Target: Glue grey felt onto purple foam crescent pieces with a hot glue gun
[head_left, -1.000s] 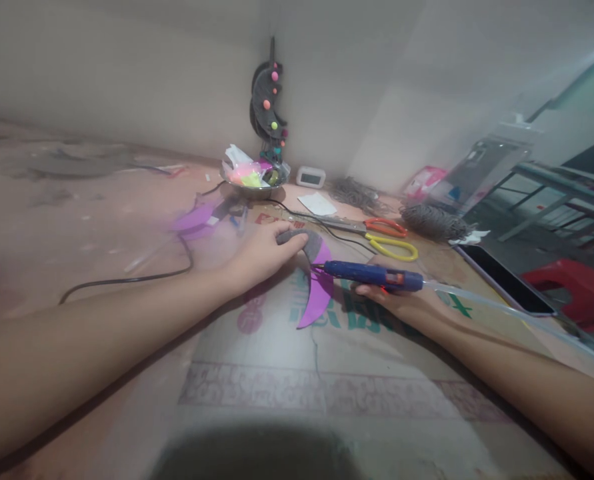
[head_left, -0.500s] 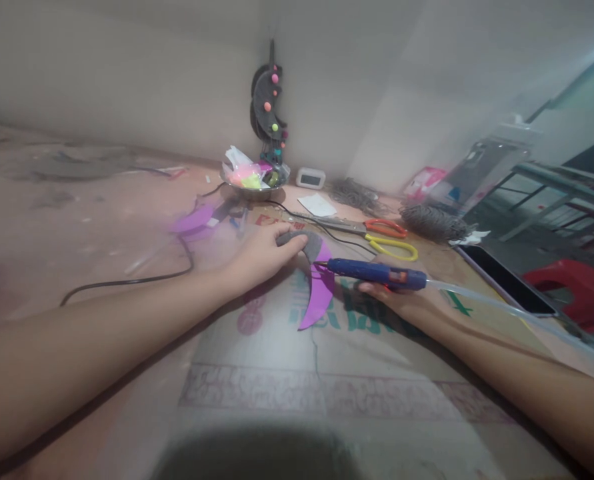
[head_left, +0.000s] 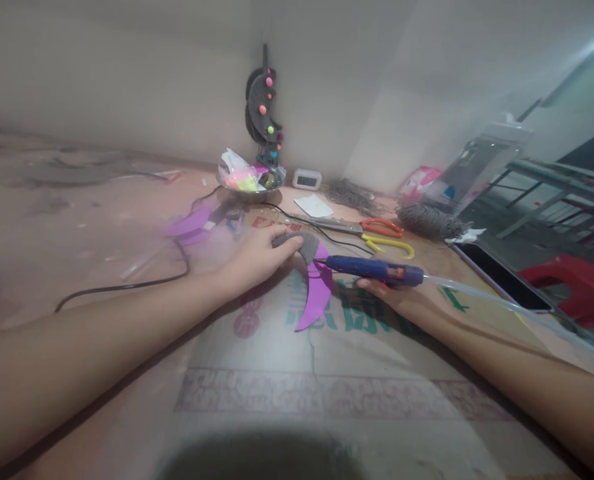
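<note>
Between the thumb and fingers of my left hand [head_left: 261,257] is the grey upper part of a curved, crescent-like piece [head_left: 319,293], whose lower part is purple and tapers to a point. My right hand [head_left: 394,293] is closed round a blue hot glue gun [head_left: 367,268]; most of its fingers are hidden under the gun. The gun's nozzle touches or nearly touches the piece where grey meets purple. A clear glue stick [head_left: 457,283] runs out of the gun's back end toward the right.
Cardboard [head_left: 257,393] lies under my hands. Beyond them are scissors [head_left: 377,228], a white paper [head_left: 314,205], a small digital clock [head_left: 307,179], a metal bowl [head_left: 251,193] of scraps, and grey yarn [head_left: 429,221]. A phone [head_left: 504,277] lies right; a black cord [head_left: 127,287] loops left.
The whole view has shifted slightly, so things sit a little further left. Both hands keep their holds, and the nozzle stays at the same seam of the piece.
</note>
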`<state>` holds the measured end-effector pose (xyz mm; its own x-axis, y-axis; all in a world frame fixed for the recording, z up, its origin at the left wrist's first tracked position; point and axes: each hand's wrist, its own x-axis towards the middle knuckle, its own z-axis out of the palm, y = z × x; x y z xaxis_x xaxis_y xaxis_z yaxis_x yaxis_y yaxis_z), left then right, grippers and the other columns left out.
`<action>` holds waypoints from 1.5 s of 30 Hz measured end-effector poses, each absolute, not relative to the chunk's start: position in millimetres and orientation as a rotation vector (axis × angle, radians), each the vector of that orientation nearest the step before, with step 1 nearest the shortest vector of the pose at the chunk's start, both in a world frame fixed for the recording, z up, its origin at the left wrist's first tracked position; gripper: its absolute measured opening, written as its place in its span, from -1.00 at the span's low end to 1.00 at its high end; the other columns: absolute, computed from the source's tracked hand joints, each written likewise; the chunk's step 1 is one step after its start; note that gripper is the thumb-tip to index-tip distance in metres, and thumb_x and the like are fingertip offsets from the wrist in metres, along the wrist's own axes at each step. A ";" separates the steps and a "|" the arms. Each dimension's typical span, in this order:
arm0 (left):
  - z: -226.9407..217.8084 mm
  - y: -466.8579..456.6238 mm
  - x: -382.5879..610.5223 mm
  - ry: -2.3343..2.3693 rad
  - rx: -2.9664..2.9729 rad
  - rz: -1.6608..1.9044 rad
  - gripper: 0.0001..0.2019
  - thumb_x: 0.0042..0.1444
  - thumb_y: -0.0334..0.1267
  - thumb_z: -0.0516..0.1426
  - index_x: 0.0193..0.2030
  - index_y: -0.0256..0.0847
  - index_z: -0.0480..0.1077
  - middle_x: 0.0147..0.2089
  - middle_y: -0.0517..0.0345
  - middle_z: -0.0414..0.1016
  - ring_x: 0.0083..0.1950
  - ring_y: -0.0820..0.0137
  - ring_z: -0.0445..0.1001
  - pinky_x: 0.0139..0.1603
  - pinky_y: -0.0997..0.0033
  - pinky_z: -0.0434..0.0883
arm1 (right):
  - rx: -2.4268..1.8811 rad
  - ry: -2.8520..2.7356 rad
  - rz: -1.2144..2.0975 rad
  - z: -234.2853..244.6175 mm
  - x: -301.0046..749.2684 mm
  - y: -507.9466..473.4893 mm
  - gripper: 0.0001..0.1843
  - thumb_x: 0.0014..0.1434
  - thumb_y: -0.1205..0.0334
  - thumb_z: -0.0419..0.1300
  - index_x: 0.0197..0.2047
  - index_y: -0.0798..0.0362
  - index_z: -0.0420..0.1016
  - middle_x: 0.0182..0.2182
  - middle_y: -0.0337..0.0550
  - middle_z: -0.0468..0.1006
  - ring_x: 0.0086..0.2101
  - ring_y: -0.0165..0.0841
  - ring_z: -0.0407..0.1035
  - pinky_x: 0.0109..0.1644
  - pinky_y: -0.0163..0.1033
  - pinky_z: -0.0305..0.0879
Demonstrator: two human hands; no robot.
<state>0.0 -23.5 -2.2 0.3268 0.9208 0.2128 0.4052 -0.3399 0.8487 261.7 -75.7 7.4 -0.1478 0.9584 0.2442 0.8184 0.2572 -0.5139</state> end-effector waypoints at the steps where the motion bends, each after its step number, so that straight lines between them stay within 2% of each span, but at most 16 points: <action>1: -2.3 -23.3 0.0 1.163 1.895 0.940 -0.66 0.18 0.04 0.03 -0.38 -0.19 0.36 -0.54 0.23 0.38 -0.50 0.40 0.31 -0.46 0.44 0.19 | -1.611 -2.012 0.360 6.5 262.4 -75.1 -0.75 0.06 -0.05 0.23 -0.44 -0.06 0.42 -0.57 -0.23 0.43 -0.53 -0.30 0.34 -0.50 -0.20 0.25; 9: -3.1 -22.4 0.1 1.142 1.882 0.961 -0.68 0.17 0.02 0.05 -0.35 -0.19 0.39 -0.57 0.27 0.34 -0.50 0.42 0.30 -0.47 0.46 0.18 | -1.634 -1.986 0.356 1.9 266.0 -70.4 -0.68 0.06 -0.07 0.24 -0.45 0.00 0.36 -0.57 -0.26 0.40 -0.53 -0.36 0.31 -0.48 -0.26 0.24; 14: -3.1 -23.1 0.4 1.160 1.879 0.945 -0.68 0.17 0.03 0.05 -0.35 -0.19 0.39 -0.57 0.28 0.33 -0.52 0.43 0.28 -0.48 0.46 0.17 | -1.599 -1.905 0.324 4.1 260.7 -68.8 -0.64 -0.05 -0.10 0.28 -0.51 -0.01 0.31 -0.58 -0.26 0.38 -0.54 -0.36 0.30 -0.51 -0.26 0.26; 21: -4.1 -22.2 0.3 1.156 1.896 0.952 -0.68 0.17 0.02 0.05 -0.36 -0.18 0.40 -0.57 0.27 0.34 -0.52 0.43 0.30 -0.46 0.45 0.19 | -1.616 -1.906 0.319 10.4 258.2 -71.8 -0.64 -0.04 -0.12 0.28 -0.53 -0.02 0.34 -0.61 -0.24 0.40 -0.57 -0.34 0.30 -0.55 -0.25 0.23; 32: -3.9 -22.2 0.0 1.159 1.914 0.940 -0.68 0.18 0.02 0.04 -0.37 -0.18 0.38 -0.57 0.26 0.34 -0.52 0.42 0.30 -0.48 0.44 0.17 | -1.685 -1.919 0.340 9.1 263.7 -71.6 -0.69 0.03 -0.10 0.25 -0.42 -0.01 0.47 -0.54 -0.21 0.50 -0.50 -0.29 0.40 -0.47 -0.23 0.32; 39: -4.9 -21.9 0.1 1.158 1.924 0.928 -0.66 0.19 0.04 0.03 -0.32 -0.20 0.41 -0.55 0.25 0.36 -0.51 0.41 0.30 -0.49 0.44 0.17 | -1.689 -1.807 0.372 13.8 256.5 -74.2 -0.70 -0.02 -0.07 0.29 -0.45 0.00 0.47 -0.55 -0.18 0.53 -0.49 -0.25 0.43 -0.46 -0.21 0.38; 45: -5.0 -21.1 -0.2 1.148 1.947 0.919 -0.66 0.20 0.03 0.03 -0.34 -0.21 0.39 -0.56 0.26 0.34 -0.52 0.43 0.30 -0.47 0.44 0.17 | -1.774 -1.711 0.282 13.1 256.3 -73.3 -0.72 -0.07 -0.03 0.33 -0.38 -0.01 0.51 -0.45 -0.10 0.59 -0.43 -0.14 0.48 -0.37 -0.04 0.46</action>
